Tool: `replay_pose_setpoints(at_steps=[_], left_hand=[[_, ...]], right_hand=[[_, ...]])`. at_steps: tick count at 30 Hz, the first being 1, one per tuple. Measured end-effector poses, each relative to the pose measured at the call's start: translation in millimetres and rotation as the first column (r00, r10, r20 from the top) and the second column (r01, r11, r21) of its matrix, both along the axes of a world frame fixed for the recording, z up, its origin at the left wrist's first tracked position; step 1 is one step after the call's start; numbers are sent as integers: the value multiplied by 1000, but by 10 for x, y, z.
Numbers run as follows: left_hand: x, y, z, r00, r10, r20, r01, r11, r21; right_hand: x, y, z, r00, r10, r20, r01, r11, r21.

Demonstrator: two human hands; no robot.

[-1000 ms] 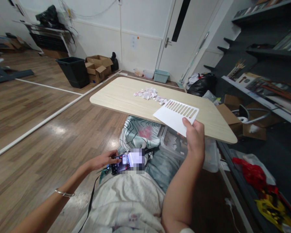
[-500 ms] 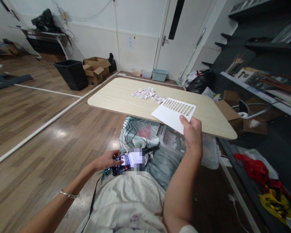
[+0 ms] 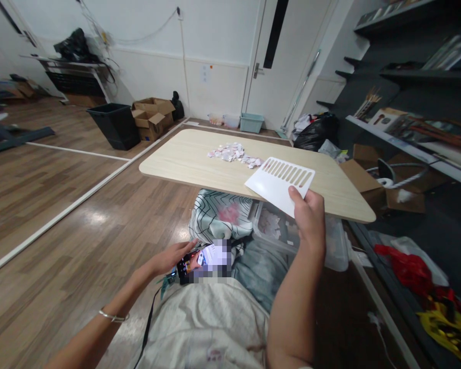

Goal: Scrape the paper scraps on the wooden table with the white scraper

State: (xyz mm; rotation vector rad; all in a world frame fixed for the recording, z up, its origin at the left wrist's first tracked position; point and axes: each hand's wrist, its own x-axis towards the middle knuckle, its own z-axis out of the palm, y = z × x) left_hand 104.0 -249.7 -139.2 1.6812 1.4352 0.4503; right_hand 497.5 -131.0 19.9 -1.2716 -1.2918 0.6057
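While pinching white slotted plastic sheet (image 3: 273,188) in right hand (image 3: 309,214) over pale wooden table (image 3: 180,158), resting straight-fingered left hand (image 3: 169,258) against black rectangular phone (image 3: 194,264) short of table. Cannot tell if gripping.

The bare left hand (image 3: 174,257) is held between 7 and 8 o'clock, fingers extended, left forearm (image 3: 128,291) angled toward 2. The bare right hand (image 3: 310,211) is held near 4 o'clock, thumb uppermost, fingers curled.

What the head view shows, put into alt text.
The right grip holds a white slotted panel over a pale table's near edge, close to a pile of pale scraps; the left grip is at a lit phone nearer the camera.
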Motion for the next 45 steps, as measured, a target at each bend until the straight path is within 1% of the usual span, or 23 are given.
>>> replay_pose_setpoints(at_steps=[2, 4, 7, 9, 11, 13, 15, 17, 18, 19, 21, 23, 25, 27, 29, 31, 35, 38, 41, 45], left_hand=[[-48, -31, 126, 999, 31, -27, -33, 997, -69], [-115, -51, 279, 995, 76, -66, -82, 993, -91], [-243, -53, 572, 986, 124, -115, -127, 992, -18], [-327, -29, 815, 981, 141, -133, -138, 990, 32], [-401, 45, 1085, 983, 150, -107, -142, 987, 80], [-465, 210, 1355, 984, 158, -76, -146, 978, 148], [-520, 502, 1577, 974, 210, -85, -181, 947, 265], [-559, 913, 1715, 958, 270, -98, -207, 884, 419], [-567, 1147, 1746, 954, 288, -88, -211, 848, 486], [-567, 1386, 1754, 950, 304, -71, -221, 816, 534], [-538, 1830, 1715, 937, 344, -60, -246, 770, 588], [-478, 2162, 1627, 909, 398, -122, -257, 767, 588], [-412, 2347, 1525, 858, 443, -259, -247, 800, 547], [-363, 2411, 1438, 801, 451, -394, -207, 826, 524], [-344, 2411, 1383, 769, 435, -469, -154, 837, 525], [-348, 2399, 1362, 761, 425, -490, -127, 839, 529], [-361, 2403, 1366, 743, 430, -513, -134, 846, 515], [-355, 2409, 1370, 745, 425, -514, -132, 849, 511], [-345, 2397, 1376, 744, 426, -515, -131, 849, 512], [-332, 2369, 1394, 740, 429, -518, -132, 848, 514]], right_hand=[[118, -3, -12, 999, -27, 47, 25, 999, 39], [290, 14, -6, 996, -38, 87, 30, 996, 90], [654, 127, 40, 978, -90, 188, 53, 980, 192], [935, 281, 81, 956, -119, 267, 48, 965, 258], [1190, 481, 108, 944, -112, 311, 22, 960, 277], [1370, 692, 108, 947, -65, 314, -15, 969, 248], [1449, 874, 81, 949, -3, 316, -65, 977, 205], [1431, 1011, 38, 945, 78, 319, -133, 979, 155], [1395, 1064, 15, 941, 118, 317, -167, 977, 131], [1345, 1108, -9, 937, 156, 314, -198, 974, 107], [1230, 1173, -51, 926, 215, 309, -244, 968, 56], [1124, 1208, -83, 916, 255, 309, -272, 962, 13], [1060, 1207, -96, 907, 286, 311, -296, 955, -13], [1055, 1175, -84, 901, 296, 316, -306, 952, -21], [1113, 1124, -48, 900, 287, 327, -296, 955, -25], [1224, 1072, 1, 899, 273, 343, -282, 959, -27], [1482, 988, 86, 886, 254, 387, -261, 965, -36], [1561, 944, 116, 894, 213, 393, -221, 975, -26], [1474, 929, 120, 907, 192, 376, -209, 978, 5], [1217, 963, 82, 908, 217, 359, -241, 970, 21]])
